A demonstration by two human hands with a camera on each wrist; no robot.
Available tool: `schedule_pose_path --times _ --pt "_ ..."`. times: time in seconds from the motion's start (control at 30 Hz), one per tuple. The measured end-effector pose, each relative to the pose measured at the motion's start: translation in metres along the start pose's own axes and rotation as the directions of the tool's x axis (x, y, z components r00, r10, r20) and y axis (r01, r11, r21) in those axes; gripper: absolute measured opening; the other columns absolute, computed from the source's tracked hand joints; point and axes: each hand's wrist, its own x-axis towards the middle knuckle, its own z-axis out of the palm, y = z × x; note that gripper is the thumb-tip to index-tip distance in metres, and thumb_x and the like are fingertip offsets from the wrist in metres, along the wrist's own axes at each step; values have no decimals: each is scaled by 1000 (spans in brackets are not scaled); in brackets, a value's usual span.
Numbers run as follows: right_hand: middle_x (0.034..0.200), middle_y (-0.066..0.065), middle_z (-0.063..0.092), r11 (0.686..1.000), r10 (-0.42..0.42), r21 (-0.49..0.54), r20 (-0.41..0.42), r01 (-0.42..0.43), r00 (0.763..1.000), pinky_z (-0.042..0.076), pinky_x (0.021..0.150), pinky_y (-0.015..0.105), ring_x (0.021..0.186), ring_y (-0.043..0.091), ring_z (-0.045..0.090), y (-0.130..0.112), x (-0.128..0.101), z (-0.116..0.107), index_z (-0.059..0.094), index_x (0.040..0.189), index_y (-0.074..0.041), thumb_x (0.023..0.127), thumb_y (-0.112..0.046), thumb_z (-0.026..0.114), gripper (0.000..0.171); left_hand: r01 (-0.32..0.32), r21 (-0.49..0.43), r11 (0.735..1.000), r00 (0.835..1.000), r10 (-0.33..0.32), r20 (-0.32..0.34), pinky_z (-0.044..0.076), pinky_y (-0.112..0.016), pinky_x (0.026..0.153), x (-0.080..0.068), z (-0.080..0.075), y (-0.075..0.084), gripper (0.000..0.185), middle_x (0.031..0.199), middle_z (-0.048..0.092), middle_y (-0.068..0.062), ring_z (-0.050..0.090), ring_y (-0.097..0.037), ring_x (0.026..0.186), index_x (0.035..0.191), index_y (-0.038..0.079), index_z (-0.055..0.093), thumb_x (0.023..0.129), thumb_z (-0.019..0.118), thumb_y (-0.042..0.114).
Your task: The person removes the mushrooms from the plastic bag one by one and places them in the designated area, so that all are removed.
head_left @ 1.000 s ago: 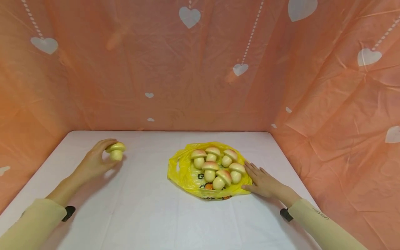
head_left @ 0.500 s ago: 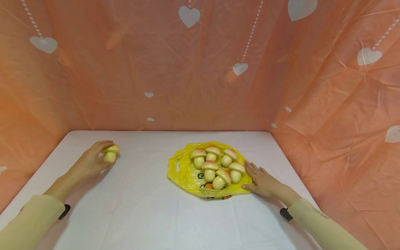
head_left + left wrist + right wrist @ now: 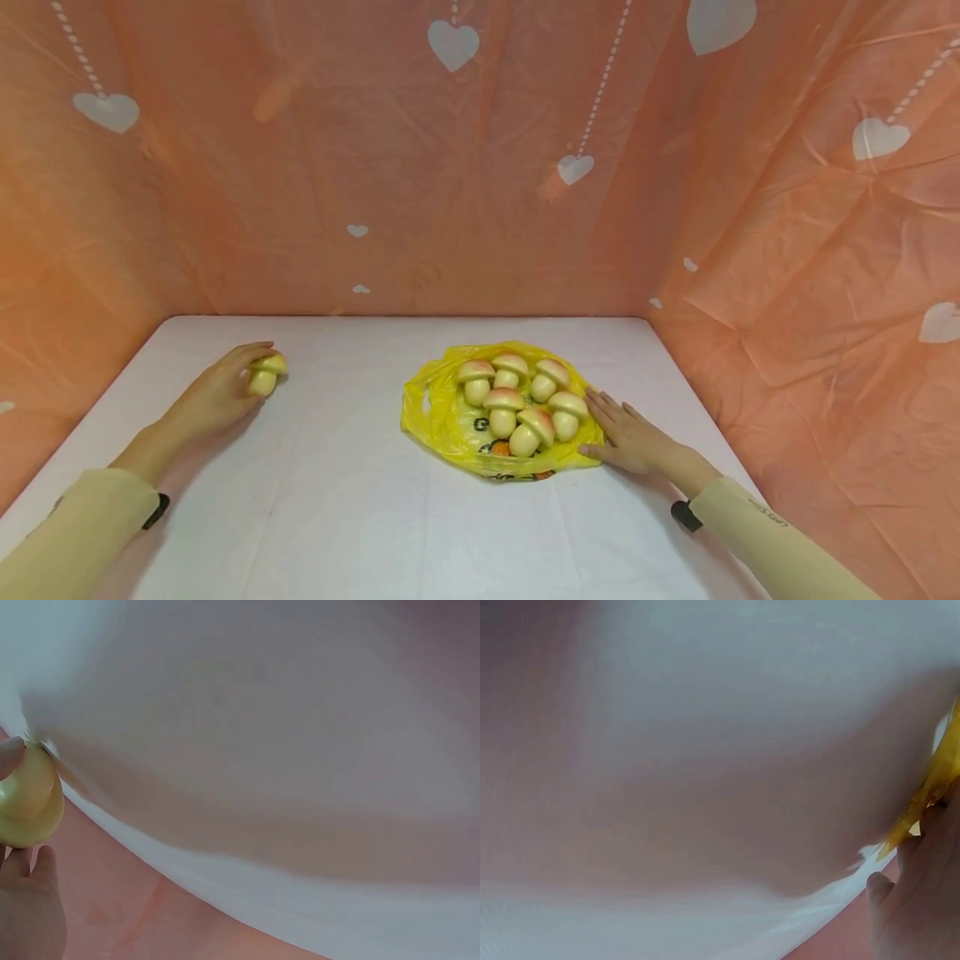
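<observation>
At the left side of the table, my left hand holds a toy mushroom with a pale stem and a yellow-pink cap, low at the tabletop. The left wrist view shows this mushroom between the thumb and fingers. On the right lies a flattened yellow plastic bag with several similar mushrooms on it. My right hand rests on the bag's right edge with its fingers spread. In the right wrist view, the fingers touch the yellow bag.
A white cloth covers the table. Orange sheeting with white hearts hangs behind the table and along both sides. The mushrooms on the bag stand or lean close together.
My left hand has moved a little left and down with the mushroom, which now tilts slightly. The right hand, the bag and the mushrooms on it have stayed in place.
</observation>
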Motion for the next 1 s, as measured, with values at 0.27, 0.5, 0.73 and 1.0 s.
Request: schedule_pose_path --times 0.27,0.5,0.73,1.0 --pt "171 23 16 1000 5 -6 3 -5 1000 15 123 68 155 48 16 0 0 0 22 162 7 103 -57 55 93 -16 -17 1000 1000 16 -3 15 0 101 -2 -1 -3 75 143 52 -28 51 -50 122 141 -7 52 72 81 -14" --pt "171 24 16 1000 2 -7 2 -2 1000 16 123 68 155 49 17 -1 0 -1 22 161 7 103 -56 55 92 -18 -5 1000 1000 18 -16 14 0 103 -5 -1 -4 81 143 53 -28 51 -46 126 146 -7 48 73 83 -10" --pt "171 24 16 1000 1 -7 0 -1 1000 15 123 68 155 48 17 -1 -1 0 22 162 7 103 -57 55 93 40 -1 999 999 -40 8 39 -51 116 -5 -1 0 83 142 51 -32 50 -54 123 149 -8 44 76 84 -4" --pt "171 23 16 1000 5 -11 3 -5 1000 15 123 68 156 48 15 0 0 0 21 162 6 103 -58 54 94 62 -2 998 998 -62 14 34 -75 106 -4 -1 3 82 147 48 -35 45 -61 130 151 -6 42 81 84 3"
